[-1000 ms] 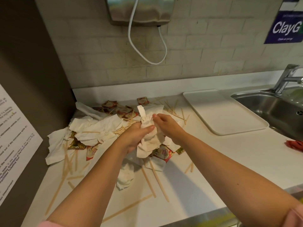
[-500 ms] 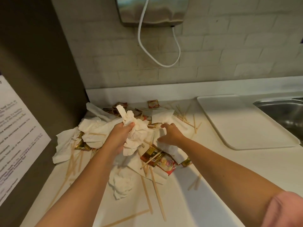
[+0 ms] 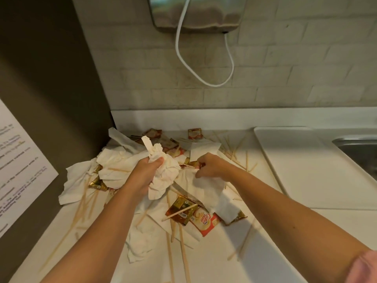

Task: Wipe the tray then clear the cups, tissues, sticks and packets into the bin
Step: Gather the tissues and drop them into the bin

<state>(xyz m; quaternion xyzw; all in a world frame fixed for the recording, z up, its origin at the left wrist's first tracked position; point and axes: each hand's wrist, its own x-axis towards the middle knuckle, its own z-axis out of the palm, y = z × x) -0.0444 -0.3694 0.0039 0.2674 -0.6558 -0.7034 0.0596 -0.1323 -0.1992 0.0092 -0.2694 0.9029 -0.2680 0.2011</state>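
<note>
The crumpled white tissue wad (image 3: 163, 174) sat bunched in my left grip (image 3: 143, 173), fingers and thumb curled tight round it, just above the heap at the back-left of the pale counter (image 3: 271, 254). Just to its right, my right grip (image 3: 211, 166) was closed in a pinch on the upper edge of a flat white paper tissue (image 3: 206, 188) that lay over the litter.

Around them lay more white tissues, thin wooden stirrer sticks (image 3: 183, 256) scattered loose, and a gold-brown foil packet (image 3: 180, 208) touching a red-and-white creamer packet (image 3: 205, 219), with further packets near the wall. The white rectangular plastic tray (image 3: 306, 170) lay bare to the right, beside the steel sink (image 3: 359, 154).

The tray looked clean, so I judged I was in the clearing step, gathering tissues. No cups and no bin showed. As I judged it, the next move called for lifting the pinched tissue free without sweeping the sticks around it off the counter. Then I would pack it into the wad and carry the bundle to the bin, wherever that stood.
</note>
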